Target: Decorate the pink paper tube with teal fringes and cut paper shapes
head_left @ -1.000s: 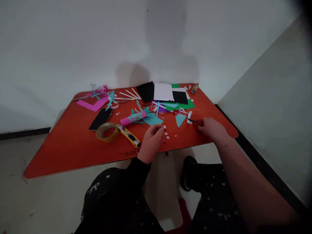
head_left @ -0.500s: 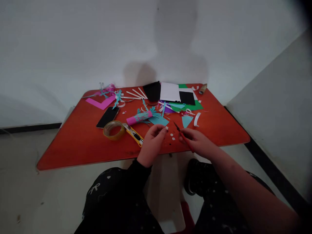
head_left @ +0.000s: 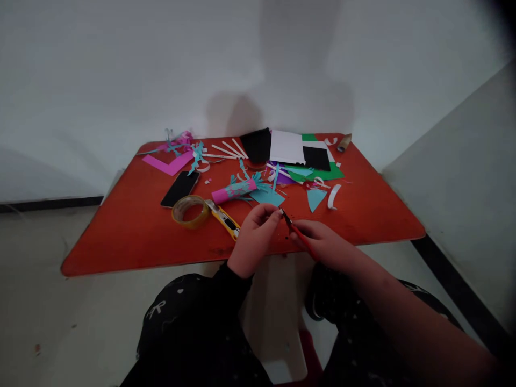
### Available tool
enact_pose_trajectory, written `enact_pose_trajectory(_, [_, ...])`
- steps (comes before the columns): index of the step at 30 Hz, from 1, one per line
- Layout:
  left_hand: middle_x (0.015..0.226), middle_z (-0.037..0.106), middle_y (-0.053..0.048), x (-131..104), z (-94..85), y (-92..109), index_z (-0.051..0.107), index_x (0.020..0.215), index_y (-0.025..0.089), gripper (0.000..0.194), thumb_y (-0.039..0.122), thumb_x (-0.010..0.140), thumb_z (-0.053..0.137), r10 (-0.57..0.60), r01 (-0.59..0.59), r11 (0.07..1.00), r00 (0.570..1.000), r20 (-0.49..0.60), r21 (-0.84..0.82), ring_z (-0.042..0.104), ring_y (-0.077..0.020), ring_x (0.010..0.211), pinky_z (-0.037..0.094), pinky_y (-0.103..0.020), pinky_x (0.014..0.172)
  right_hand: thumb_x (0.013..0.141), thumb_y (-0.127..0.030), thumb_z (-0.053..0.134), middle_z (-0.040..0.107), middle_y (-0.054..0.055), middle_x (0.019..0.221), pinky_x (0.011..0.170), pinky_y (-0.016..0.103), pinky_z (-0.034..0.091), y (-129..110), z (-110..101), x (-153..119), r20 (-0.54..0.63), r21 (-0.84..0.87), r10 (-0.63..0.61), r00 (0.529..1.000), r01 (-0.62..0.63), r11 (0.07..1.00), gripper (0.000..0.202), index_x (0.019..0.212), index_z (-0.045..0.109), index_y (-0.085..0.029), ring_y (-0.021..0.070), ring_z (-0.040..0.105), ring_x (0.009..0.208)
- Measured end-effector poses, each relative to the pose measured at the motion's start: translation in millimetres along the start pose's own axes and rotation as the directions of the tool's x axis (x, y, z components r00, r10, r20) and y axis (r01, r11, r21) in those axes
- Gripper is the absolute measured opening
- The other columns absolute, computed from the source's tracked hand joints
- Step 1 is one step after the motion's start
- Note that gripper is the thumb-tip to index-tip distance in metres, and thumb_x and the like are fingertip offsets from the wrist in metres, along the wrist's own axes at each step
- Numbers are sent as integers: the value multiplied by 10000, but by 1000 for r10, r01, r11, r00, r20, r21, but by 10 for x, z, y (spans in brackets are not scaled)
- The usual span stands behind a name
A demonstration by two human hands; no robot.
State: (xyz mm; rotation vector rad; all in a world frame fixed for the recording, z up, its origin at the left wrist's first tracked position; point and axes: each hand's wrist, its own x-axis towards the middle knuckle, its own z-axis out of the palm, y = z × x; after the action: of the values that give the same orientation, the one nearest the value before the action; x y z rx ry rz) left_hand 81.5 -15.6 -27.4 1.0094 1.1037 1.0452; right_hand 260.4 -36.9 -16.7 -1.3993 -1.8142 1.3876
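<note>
My left hand point(head_left: 255, 236) is closed in a pinch on a tiny white piece of paper point(head_left: 281, 212) above the table's front part. In my right hand point(head_left: 322, 240) are red-handled scissors point(head_left: 303, 238) with dark, narrow blades. The blade tips meet the white piece right at my left fingertips. My fingers partly cover the scissors' handles. Just left of my left hand lies a yellow box cutter point(head_left: 226, 219). Behind the hands are a blue paper sheet point(head_left: 266, 198) and a pink paper tube point(head_left: 234, 191) with blue fringe.
The red table point(head_left: 133, 236) also holds a tape roll point(head_left: 190, 211), a black phone point(head_left: 180, 188), white sticks point(head_left: 229, 150), a white sheet point(head_left: 286, 147), green paper point(head_left: 332, 173), a blue triangle point(head_left: 316, 199), a curled white strip point(head_left: 333, 196) and a brown cardboard tube point(head_left: 344, 142).
My right hand has brought the scissors left and slightly down, so their tips are now at the white piece in my left fingers. The view has shifted slightly.
</note>
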Motion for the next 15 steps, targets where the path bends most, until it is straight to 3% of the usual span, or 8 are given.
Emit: enact_pose_trajectory(15, [698,552,28,-11,-42,31,637,817,189,183,364,825,688,-4,-3,995,998,69,101,465,-110,634,386,-230,622,900,-565,634,562,-15,757,592,271,319,28,-94,-31,77,50,92,993,-96,994,389,835,657,-182,146,481,700])
